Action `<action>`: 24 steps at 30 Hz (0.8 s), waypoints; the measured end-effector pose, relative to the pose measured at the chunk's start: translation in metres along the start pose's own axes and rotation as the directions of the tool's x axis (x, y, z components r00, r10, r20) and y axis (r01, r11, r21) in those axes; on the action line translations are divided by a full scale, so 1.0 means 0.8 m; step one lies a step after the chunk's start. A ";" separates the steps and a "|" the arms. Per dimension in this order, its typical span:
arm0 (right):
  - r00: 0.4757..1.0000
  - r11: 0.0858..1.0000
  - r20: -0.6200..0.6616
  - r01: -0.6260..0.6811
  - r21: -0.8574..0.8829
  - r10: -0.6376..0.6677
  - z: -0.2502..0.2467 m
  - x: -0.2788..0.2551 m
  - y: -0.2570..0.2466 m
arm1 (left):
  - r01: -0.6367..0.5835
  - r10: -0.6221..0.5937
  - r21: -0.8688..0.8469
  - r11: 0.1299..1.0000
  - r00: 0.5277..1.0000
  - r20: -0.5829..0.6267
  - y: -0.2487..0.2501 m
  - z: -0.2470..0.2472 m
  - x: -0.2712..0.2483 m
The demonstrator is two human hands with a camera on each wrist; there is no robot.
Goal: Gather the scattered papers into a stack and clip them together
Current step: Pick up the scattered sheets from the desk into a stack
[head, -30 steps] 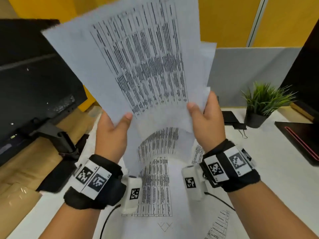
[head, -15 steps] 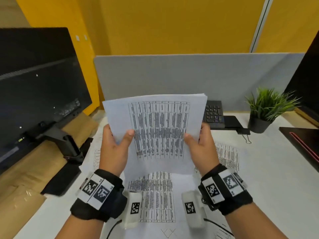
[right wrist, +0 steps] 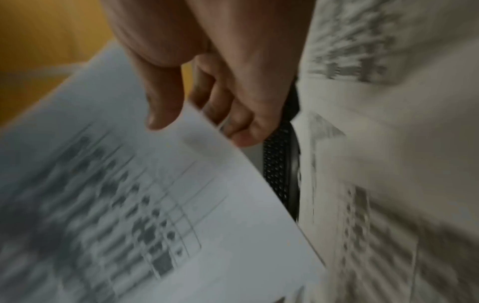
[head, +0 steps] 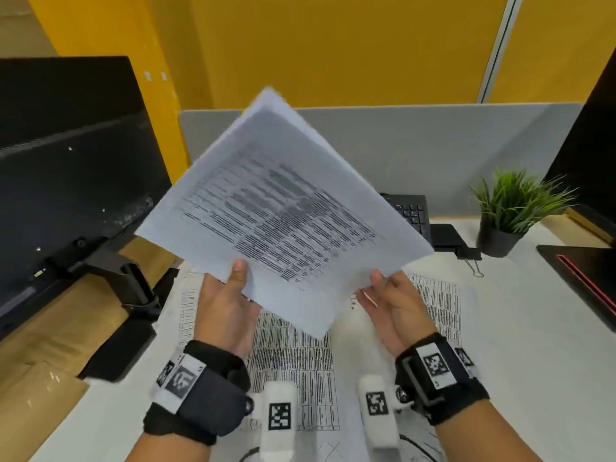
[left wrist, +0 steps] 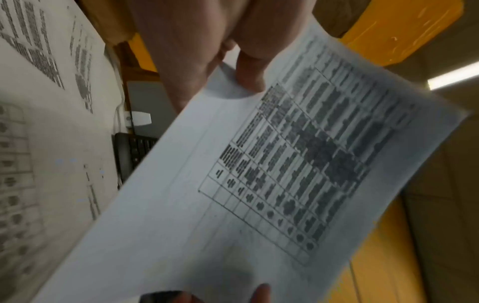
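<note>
A stack of printed papers (head: 283,208) hangs tilted, one corner up, above the desk. My left hand (head: 233,295) pinches its lower left edge, thumb on top and fingers beneath, as the left wrist view shows on the stack (left wrist: 259,184). My right hand (head: 386,295) holds the lower right edge, thumb over the sheet and fingers curled under the stack (right wrist: 129,205). More printed sheets (head: 293,361) lie loose on the desk under my hands. A black binder clip (head: 468,255) lies on the desk at the right, near the plant.
A dark monitor (head: 66,161) on an arm stands at the left over cardboard (head: 50,395). A keyboard (head: 410,211) and potted plant (head: 506,211) sit before the grey divider (head: 433,145). A laptop (head: 583,271) lies at the right edge.
The fanned sheets held high came down squared and upright. Now the stack has been lifted off the desk and turned onto a diagonal between both hands.
</note>
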State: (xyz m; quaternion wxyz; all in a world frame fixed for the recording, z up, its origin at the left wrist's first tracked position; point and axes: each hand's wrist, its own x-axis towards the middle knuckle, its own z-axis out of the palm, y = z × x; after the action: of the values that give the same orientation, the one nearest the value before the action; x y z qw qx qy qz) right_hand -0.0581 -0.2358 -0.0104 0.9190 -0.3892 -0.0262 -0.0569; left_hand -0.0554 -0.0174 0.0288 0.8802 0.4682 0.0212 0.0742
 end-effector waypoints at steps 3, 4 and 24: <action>0.986 0.977 -0.038 0.154 -0.150 -0.161 0.008 0.001 -0.028 | -0.089 0.082 0.154 0.984 0.995 0.049 0.017 -0.022 0.006; 0.976 0.961 -0.045 0.200 -0.191 -0.212 0.009 0.000 -0.041 | -0.136 0.130 0.204 0.969 0.991 0.040 0.028 -0.032 0.011; 0.779 0.098 0.229 0.347 -0.933 -0.583 0.037 -0.027 -0.084 | -0.468 0.369 0.724 0.507 0.877 0.308 0.059 -0.010 0.007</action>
State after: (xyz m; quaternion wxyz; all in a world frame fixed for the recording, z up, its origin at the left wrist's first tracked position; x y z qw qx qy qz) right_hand -0.0881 -0.2591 0.0564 0.4288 -0.8160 -0.0173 -0.3874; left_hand -0.0558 0.0161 0.0634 0.5427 0.7967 -0.1126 0.2409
